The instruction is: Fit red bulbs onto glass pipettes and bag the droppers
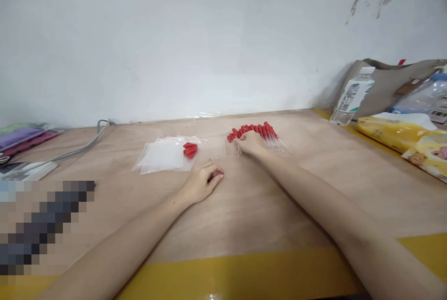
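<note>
My right hand (253,142) reaches over the left part of a row of red-capped thin clear sticks (267,130), its fingers pinched at one of the red caps. The row lies side by side, red ends towards the wall, pale thin ends towards me. My left hand (204,181) rests on the table with its fingers curled in to the thumb, and nothing shows in it. Just beyond it lie several thin clear sticks without caps (218,150). Left of these, a small pile of red caps (190,150) sits on clear plastic bags (162,153).
A water bottle (352,97) leans by a grey bag (387,83) at the right, behind a yellow tissue pack (401,134). Grey cables (84,144) and a white power strip (40,169) lie at the left. Yellow tape (223,274) runs along the front edge.
</note>
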A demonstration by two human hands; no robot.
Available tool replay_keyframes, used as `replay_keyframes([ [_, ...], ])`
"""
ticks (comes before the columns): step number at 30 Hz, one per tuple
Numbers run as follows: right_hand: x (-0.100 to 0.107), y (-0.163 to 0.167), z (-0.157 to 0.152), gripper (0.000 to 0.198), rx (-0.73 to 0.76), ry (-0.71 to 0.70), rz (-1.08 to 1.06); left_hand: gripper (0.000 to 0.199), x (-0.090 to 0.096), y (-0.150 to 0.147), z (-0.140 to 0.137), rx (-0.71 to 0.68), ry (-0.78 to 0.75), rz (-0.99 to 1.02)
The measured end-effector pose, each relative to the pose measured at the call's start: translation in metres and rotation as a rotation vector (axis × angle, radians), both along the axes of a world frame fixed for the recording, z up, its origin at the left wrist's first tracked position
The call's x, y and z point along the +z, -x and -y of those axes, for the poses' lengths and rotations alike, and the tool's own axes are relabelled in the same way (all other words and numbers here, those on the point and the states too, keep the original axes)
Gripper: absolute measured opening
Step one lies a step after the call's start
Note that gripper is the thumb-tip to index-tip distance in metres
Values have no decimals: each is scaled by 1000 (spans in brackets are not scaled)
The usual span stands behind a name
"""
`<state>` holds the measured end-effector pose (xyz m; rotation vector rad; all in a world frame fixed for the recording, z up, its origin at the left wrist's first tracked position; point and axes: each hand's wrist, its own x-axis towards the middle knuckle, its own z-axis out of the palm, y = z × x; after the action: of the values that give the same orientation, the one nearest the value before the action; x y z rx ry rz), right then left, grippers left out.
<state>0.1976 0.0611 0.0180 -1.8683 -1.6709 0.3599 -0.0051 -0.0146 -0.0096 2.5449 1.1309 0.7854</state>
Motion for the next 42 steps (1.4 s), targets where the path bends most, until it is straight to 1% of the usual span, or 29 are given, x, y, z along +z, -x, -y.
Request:
replay_keyframes([
  [3,-5,11,-11,26,-52,-3,91,16,0,1,0,-5,11,-1],
  [7,-9,17,-12,34,-98,-29,210,16,0,1,0,-9,20,8],
  [10,-10,22,-6,33,-42,-107,239,16,1,1,1,-7,21,11],
  [12,-11,28,-2,30,7,-128,235,16,1,0,1,-1,17,10],
  [16,-13,39,0,26,2,-45,189,15,2,0,1,-5,8,4],
  [19,-14,41,1,25,-14,-15,163,15,2,1,0,-4,6,2],
  [22,-15,37,12,21,15,-15,151,15,1,0,2,2,8,2],
  [26,-18,20,45,22,134,-51,110,15,1,0,6,21,4,17],
  [28,-21,6,63,21,201,-55,84,16,5,4,2,75,-66,37],
  [29,-22,-2,71,20,255,-56,63,16,9,8,-2,124,-121,44],
  [31,-25,-16,84,18,355,-27,7,16,19,19,-16,268,-238,50],
  [32,-26,-22,88,18,391,-15,-22,16,25,27,-26,353,-257,47],
  [34,-27,-30,93,23,428,7,-74,16,35,42,-47,528,-219,38],
  [36,-28,-31,95,30,424,21,-92,20,41,54,-66,605,-93,-28],
  [38,-27,-28,95,33,413,34,-57,22,43,62,-80,606,-37,-55],
  [40,-27,-25,95,28,400,37,4,21,40,65,-89,596,18,-75],
  [42,-26,-22,95,22,391,36,58,17,37,66,-94,595,51,-88],
])
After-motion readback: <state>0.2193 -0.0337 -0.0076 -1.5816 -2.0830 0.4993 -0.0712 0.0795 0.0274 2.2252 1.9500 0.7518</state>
